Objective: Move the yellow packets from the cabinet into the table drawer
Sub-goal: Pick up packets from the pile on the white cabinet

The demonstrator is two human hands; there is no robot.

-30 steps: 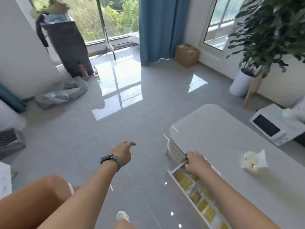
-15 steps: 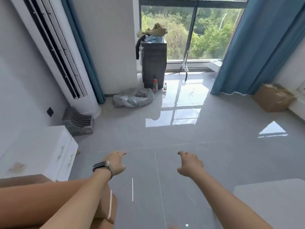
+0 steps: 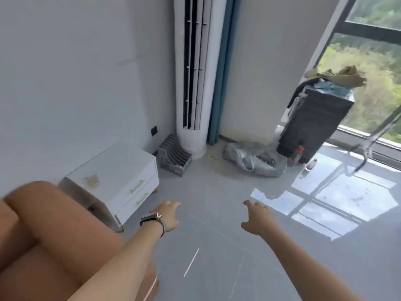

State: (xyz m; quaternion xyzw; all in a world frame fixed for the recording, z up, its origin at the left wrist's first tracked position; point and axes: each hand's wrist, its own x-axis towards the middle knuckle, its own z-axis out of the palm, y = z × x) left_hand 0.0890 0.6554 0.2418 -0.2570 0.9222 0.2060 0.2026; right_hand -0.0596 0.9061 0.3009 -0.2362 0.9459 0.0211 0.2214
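A low white cabinet (image 3: 112, 177) with two drawers and gold handles stands against the left wall, both drawers closed. A small beige scrap (image 3: 92, 180) lies on its top. My left hand (image 3: 168, 215), with a watch on the wrist, hovers over the floor just right of the cabinet, fingers loosely extended and empty. My right hand (image 3: 257, 218) hangs further right above the grey tiles, fingers relaxed, holding nothing. No yellow packets, table or table drawer are in view.
My bent knee (image 3: 54, 235) fills the lower left. A tall white air conditioner (image 3: 194, 72) stands in the corner with a grey file rack (image 3: 174, 158) at its foot. A plastic bag (image 3: 253, 158), two bottles and a dark unit (image 3: 314, 124) sit by the window.
The view has swung left, away from the table and its open drawer of yellow packets, to the white cabinet. My right hand has left the drawer; both hands now hang empty over the floor.
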